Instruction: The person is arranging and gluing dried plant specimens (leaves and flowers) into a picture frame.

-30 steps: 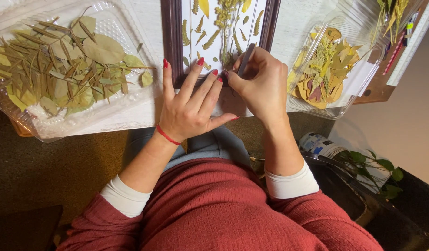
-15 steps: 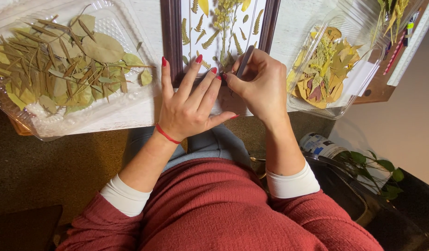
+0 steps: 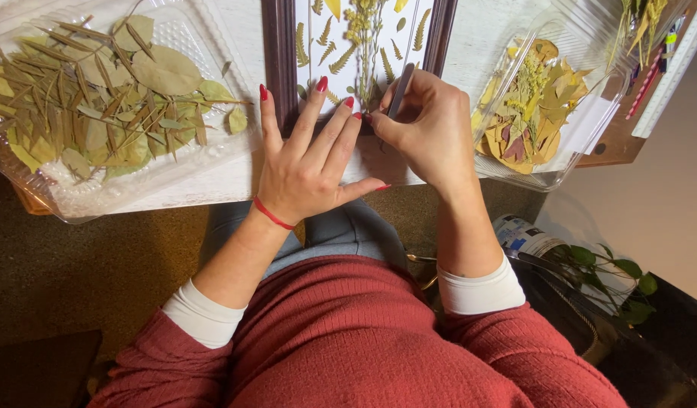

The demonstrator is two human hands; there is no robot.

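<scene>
Resting flat with fingers spread, the left hand point(image 3: 307, 166) is pressed, holding nothing, on the lower edge of a dark wooden frame point(image 3: 277, 60) and on the white tabletop point(image 3: 212, 185) beneath it. Just beside it, the right hand point(image 3: 431, 128) is closed around a slim grey tool point(image 3: 400, 89), pinched between thumb and fingers; its tip is hidden behind the fingers. Beyond both hands, pressed ferns point(image 3: 335, 59) and a yellow flower stem point(image 3: 361, 34) are laid on the white sheet inside the frame. To the outer side of the left hand, a clear plastic tray point(image 3: 156, 170) is filled with dried green leaves point(image 3: 99, 98). To the outer side of the right hand, a second clear tray point(image 3: 582, 113) is seen with yellow, orange and reddish leaves point(image 3: 533, 106). Nearer the body than the hands, a brown carpeted floor point(image 3: 84, 272) is shown below the table edge, and a potted green plant point(image 3: 613, 276) is seen low beside the right forearm, near a pale wall point(image 3: 650, 196).
</scene>
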